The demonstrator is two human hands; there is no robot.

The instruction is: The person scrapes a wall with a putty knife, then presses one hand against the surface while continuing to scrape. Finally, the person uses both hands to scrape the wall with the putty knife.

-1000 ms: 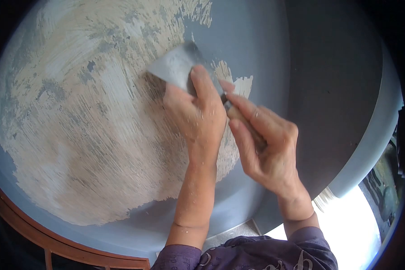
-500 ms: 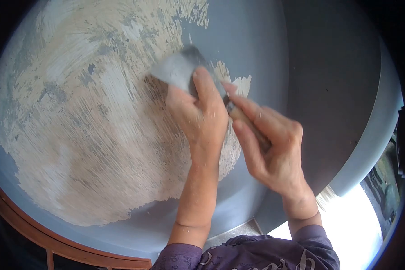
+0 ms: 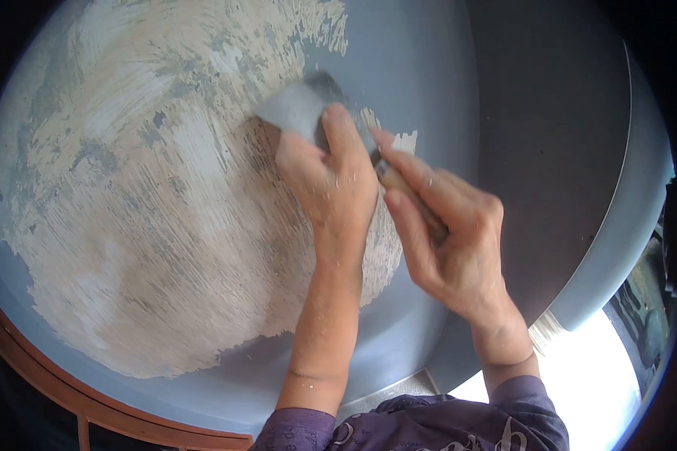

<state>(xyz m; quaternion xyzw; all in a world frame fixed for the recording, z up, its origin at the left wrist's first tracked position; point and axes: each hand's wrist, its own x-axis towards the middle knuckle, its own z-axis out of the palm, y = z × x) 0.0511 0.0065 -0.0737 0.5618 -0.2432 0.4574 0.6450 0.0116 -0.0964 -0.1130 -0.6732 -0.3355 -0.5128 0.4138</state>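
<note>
The person is pressing a scraper (image 3: 301, 105) against a blue-grey wall (image 3: 414, 68), with both hands on the tool. The left hand (image 3: 331, 184) is lying over the flat metal blade, its fingers (image 3: 338, 128) stretched out and pushing the blade flat against the surface rather than closing around it. The right hand (image 3: 447, 244) is gripping the wooden handle (image 3: 410, 199), fingers clenched around it, with the forefinger reaching up along the handle toward the blade. The two hands are sitting just beside each other, the right one lower and further to the right.

The blade is resting at the upper right edge of a large scraped patch (image 3: 150, 225), where the paint is gone and pale, streaky plaster is showing. Small flecks of grey paint are clinging inside the patch. A little scraped spot (image 3: 402, 141) is showing just beside the blade on its right, partly hidden by the hands. White dust is sticking to both hands and to the left forearm.

Purple sleeves (image 3: 429, 428) are covering the arms at the bottom of the view. A brown wooden trim (image 3: 90, 410) is running along the lower left edge of the wall. To the right, the wall is turning a corner (image 3: 624, 195), and bright daylight is coming in beyond it.
</note>
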